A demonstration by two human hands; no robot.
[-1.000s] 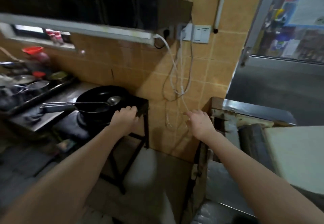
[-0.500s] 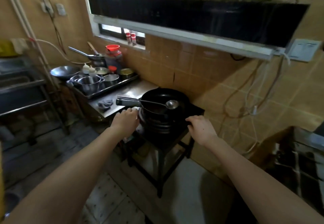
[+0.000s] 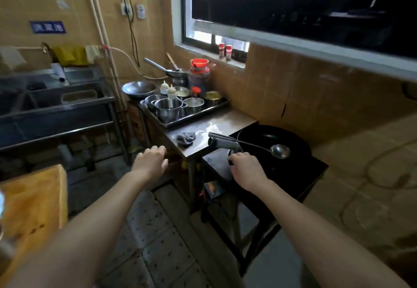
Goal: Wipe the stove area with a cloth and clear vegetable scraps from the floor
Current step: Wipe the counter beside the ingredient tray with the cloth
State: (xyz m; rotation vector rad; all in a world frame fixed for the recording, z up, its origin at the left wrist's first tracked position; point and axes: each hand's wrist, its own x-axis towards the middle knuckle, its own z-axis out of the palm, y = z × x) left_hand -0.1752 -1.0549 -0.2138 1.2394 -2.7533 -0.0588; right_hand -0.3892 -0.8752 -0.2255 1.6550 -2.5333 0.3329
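Nearby, cloth (image 3: 185,138) lies on counter (image 3: 222,122)

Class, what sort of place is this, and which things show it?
Probably a working kitchen, perhaps a restaurant's: a black wok holding a ladle, a steel sink and an extractor hood overhead.

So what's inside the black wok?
A metal ladle lies in the wok, its bowl resting inside and its handle sticking out over the left rim. The bottom under the ladle's bowl is hidden, and the wok is too dark to show anything else.
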